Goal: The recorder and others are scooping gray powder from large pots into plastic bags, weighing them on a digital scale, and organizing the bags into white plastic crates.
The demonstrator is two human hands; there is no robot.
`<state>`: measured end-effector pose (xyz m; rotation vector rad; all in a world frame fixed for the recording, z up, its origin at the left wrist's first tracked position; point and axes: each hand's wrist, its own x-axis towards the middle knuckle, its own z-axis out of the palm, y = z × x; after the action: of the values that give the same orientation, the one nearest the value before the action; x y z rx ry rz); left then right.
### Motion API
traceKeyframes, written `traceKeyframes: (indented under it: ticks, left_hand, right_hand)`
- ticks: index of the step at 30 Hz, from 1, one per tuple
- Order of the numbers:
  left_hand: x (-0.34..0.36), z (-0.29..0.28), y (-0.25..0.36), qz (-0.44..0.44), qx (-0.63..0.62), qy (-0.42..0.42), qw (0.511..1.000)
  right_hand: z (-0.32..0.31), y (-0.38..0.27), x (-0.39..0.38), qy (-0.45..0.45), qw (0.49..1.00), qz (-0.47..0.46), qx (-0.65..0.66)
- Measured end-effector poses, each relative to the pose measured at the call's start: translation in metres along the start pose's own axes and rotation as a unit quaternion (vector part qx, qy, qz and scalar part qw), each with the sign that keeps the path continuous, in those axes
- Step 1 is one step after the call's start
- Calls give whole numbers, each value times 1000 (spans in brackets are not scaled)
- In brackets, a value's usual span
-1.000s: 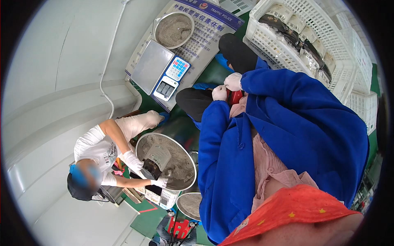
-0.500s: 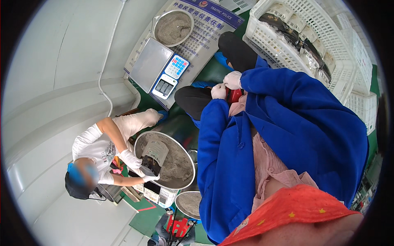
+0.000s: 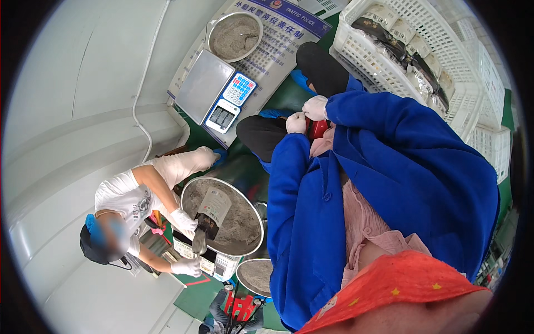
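In the middle of the view, my left hand [image 3: 296,123] and my right hand [image 3: 315,108] are close together between my bent knees. Both wear white gloves and are closed like fists; what they hold, if anything, is hidden. A smooth red thing [image 3: 317,129] shows just below them, partly covered by my sleeves. Left of my knees sits a scale with a flat metal plate [image 3: 204,87] and a blue-and-white keypad panel [image 3: 240,89]. Behind the scale is a metal basin [image 3: 236,52] of grey powdery material.
At left, a co-worker in white gloves holds a bag [image 3: 214,205] and a metal scoop [image 3: 199,243] over a large tub [image 3: 259,220] of grey material. A smaller basin [image 3: 256,276] stands nearby. A white crate [image 3: 371,58] of filled bags is at the upper right.
My hands have stayed in place. The co-worker's lower hand has drawn away from the bag toward the lower left, with the scoop now plainly in view, and the co-worker has leaned back slightly.
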<state>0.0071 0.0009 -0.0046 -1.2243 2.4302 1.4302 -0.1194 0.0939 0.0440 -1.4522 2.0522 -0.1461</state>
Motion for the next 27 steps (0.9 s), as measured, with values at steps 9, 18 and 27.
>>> traceKeyframes:
  ticks: [9,18,27]
  left_hand:
    - [-3,0,8,-10,-8,1,1000]
    - [-3,-2,6,-2,-2,16,1000]
    - [-2,-3,3,-3,7,8,1000]
  right_hand:
    - [4,4,0,-2,1000,9,-1]
    - [3,1,2,14,1000,4,27]
    - [-1,-1,-1,13,1000,9,20]
